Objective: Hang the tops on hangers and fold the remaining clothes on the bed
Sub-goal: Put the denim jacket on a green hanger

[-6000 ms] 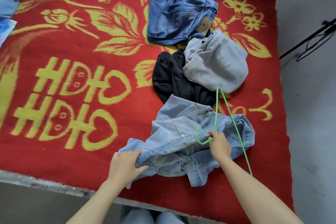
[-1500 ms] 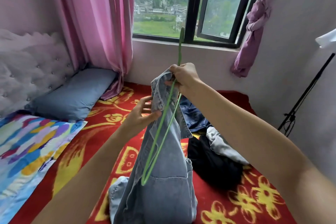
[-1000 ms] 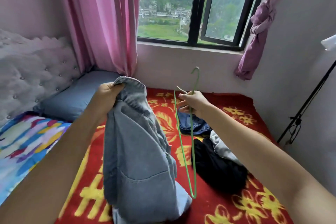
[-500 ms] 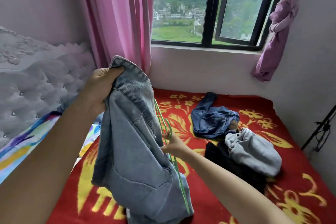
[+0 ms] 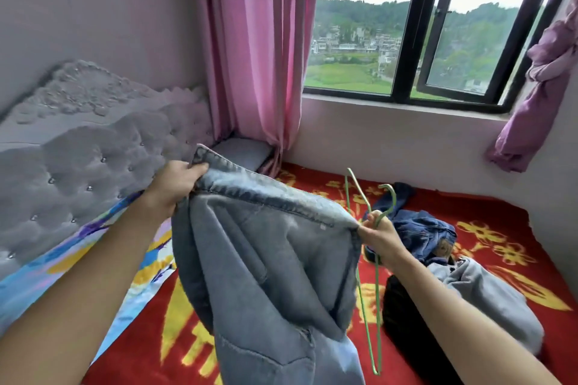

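A denim jacket (image 5: 266, 275) hangs at centre frame, stretched between the hands: left hand (image 5: 175, 187) grips one end, right hand (image 5: 380, 236) pinches the other plus a green hanger (image 5: 378, 316). Farther right, jeans (image 5: 419, 228) lie on the red bed (image 5: 453, 203).

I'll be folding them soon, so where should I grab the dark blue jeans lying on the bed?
Probably take the dark blue jeans by the waistband beside the tan patch, reaching down from above. That thick edge lies uppermost on the crumpled heap, while a leg trails off toward the window.
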`<state>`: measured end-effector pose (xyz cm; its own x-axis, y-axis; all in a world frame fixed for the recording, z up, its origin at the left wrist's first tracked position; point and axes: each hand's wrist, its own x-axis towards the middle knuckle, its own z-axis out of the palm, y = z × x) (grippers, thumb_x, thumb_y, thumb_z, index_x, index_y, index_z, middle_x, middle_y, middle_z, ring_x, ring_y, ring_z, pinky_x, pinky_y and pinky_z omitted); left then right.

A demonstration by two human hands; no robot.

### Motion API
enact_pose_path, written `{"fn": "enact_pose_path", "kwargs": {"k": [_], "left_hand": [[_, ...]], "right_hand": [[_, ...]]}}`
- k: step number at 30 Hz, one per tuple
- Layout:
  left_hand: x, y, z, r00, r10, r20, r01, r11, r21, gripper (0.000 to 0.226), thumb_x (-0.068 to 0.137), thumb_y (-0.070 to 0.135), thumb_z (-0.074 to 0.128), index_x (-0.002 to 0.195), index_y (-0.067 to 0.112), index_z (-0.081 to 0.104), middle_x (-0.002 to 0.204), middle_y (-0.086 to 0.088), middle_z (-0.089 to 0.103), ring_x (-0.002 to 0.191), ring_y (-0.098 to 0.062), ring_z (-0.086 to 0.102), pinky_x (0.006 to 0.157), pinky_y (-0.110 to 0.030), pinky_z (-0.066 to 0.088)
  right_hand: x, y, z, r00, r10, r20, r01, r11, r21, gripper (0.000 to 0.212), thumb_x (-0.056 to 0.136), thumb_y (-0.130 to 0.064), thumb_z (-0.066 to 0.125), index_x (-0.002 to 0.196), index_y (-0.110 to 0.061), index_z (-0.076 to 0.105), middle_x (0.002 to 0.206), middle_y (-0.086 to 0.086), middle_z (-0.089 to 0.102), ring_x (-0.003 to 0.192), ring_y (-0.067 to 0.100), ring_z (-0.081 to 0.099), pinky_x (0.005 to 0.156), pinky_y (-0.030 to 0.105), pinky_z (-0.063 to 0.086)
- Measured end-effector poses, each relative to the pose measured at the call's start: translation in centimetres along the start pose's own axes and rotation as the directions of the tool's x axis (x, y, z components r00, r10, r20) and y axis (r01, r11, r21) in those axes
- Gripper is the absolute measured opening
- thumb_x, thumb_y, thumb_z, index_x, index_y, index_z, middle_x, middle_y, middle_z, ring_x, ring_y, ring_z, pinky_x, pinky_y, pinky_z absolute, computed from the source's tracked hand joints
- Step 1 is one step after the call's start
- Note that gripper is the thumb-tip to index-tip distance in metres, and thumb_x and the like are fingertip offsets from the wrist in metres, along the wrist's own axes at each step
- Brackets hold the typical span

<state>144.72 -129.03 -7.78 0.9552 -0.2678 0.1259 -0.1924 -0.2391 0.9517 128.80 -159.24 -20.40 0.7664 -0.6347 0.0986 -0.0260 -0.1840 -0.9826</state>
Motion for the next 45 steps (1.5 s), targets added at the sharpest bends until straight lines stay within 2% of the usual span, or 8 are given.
{"fn": "enact_pose_path", "kwargs": {"k": [5, 9, 12, 17, 23, 27, 33, 45], "left_hand": [[1.1, -6.1, 3.4, 0.999, -0.049, -0.007, 0.049, 0.927, 0.373, 0.013, 0.083, 0.009, 0.066, 0.083, 0.002, 0.055, 0.087, -0.017, 0.054, 0.089, -0.026, 0.054, 0.064, -0.031, 0.030], [-0.5, -6.4, 5.6, 0.978, 0.120, 0.170, -0.151, 0.971, 0.186, 0.087, 0.073, 0.042, 0.074, 0.145, 0.020, 0.030, 0.134, -0.005, 0.045, 0.126, -0.017, 0.041, 0.097, -0.026, 0.033], [-1.9, -7.0, 6.8, 0.866, 0.232, 0.443, -0.436, 0.785, 0.441, 0.100, 0.050, 0.068, 0.062, 0.141, 0.034, 0.038, 0.121, -0.006, 0.041, 0.112, -0.019, 0.046, 0.095, -0.030, 0.039], [-2.5, -9.3, 8.5, 0.619, 0.719, 0.316, -0.695, 0.313, 0.647, 0.029, 0.057, 0.010, 0.088, 0.081, 0.010, 0.071, 0.103, -0.010, 0.040, 0.075, -0.033, 0.060, 0.048, -0.035, 0.050], [-2.0, -10.6, 9.3, 0.281, 0.920, 0.274, -0.703, 0.003, 0.712, 0.006, 0.079, 0.002, 0.058, 0.074, 0.003, 0.061, 0.104, -0.019, 0.061, 0.098, -0.034, 0.055, 0.086, -0.046, 0.041], [-1.5, -10.2, 8.0, 0.384, 0.878, 0.287, -0.725, 0.094, 0.683, 0.006, 0.081, 0.010, 0.049, 0.079, 0.013, 0.046, 0.056, -0.009, 0.054, 0.046, -0.026, 0.055, 0.045, -0.032, 0.047], [0.7, -7.5, 6.0, 0.559, 0.804, 0.202, -0.655, 0.279, 0.703, 0.007, 0.081, 0.021, 0.044, 0.081, 0.018, 0.038, 0.058, -0.012, 0.053, 0.046, -0.033, 0.056, 0.037, -0.035, 0.041], [2.3, 1.4, 4.4, 0.472, 0.881, -0.015, -0.550, 0.308, 0.777, 0.037, 0.088, 0.031, 0.041, 0.082, -0.001, 0.059, 0.068, -0.026, 0.053, 0.057, -0.042, 0.056, 0.044, -0.028, 0.027]], "right_hand": [[0.6, -4.4, -4.5, 0.993, -0.065, -0.099, 0.056, 0.995, -0.088, 0.040, 0.086, 0.016, 0.043, 0.070, -0.019, 0.030, 0.061, -0.001, 0.029, 0.038, 0.000, 0.033, 0.038, 0.010, 0.025], [0.5, -5.6, -6.8, 0.979, -0.110, -0.171, 0.079, 0.981, -0.175, 0.036, 0.085, 0.009, 0.047, 0.069, -0.020, 0.031, 0.063, -0.002, 0.030, 0.056, 0.010, 0.025, 0.043, 0.013, 0.026], [0.2, -5.0, -8.6, 0.967, -0.109, -0.232, 0.067, 0.981, -0.182, 0.037, 0.084, 0.009, 0.050, 0.070, -0.020, 0.031, 0.064, -0.002, 0.032, 0.058, 0.012, 0.027, 0.053, 0.023, 0.028], [-0.5, -4.4, -9.9, 0.965, -0.103, -0.242, 0.046, 0.972, -0.231, 0.038, 0.083, 0.011, 0.051, 0.071, -0.020, 0.032, 0.064, -0.001, 0.033, 0.058, 0.012, 0.028, 0.054, 0.023, 0.028], [-1.0, -4.3, -10.1, 0.959, -0.172, -0.227, 0.085, 0.933, -0.349, 0.039, 0.081, 0.014, 0.053, 0.070, -0.017, 0.032, 0.063, 0.001, 0.038, 0.055, 0.013, 0.031, 0.048, 0.013, 0.033], [-1.8, -4.2, -9.8, 0.955, -0.230, -0.185, 0.106, 0.853, -0.511, 0.035, 0.080, 0.010, 0.056, 0.070, -0.015, 0.033, 0.063, 0.003, 0.042, 0.055, 0.016, 0.034, 0.058, 0.023, 0.035], [-4.8, -4.2, -8.0, 0.980, -0.167, 0.113, 0.200, 0.734, -0.649, 0.046, 0.073, -0.017, 0.079, 0.067, -0.018, 0.033, 0.059, -0.006, 0.039, 0.052, 0.009, 0.033, 0.052, 0.020, 0.031], [-3.7, -1.3, -7.4, 0.979, -0.199, -0.034, 0.152, 0.840, -0.521, 0.054, 0.068, -0.015, 0.083, 0.062, -0.019, 0.030, 0.057, -0.006, 0.033, 0.055, 0.013, 0.029, 0.055, 0.028, 0.026]]}}
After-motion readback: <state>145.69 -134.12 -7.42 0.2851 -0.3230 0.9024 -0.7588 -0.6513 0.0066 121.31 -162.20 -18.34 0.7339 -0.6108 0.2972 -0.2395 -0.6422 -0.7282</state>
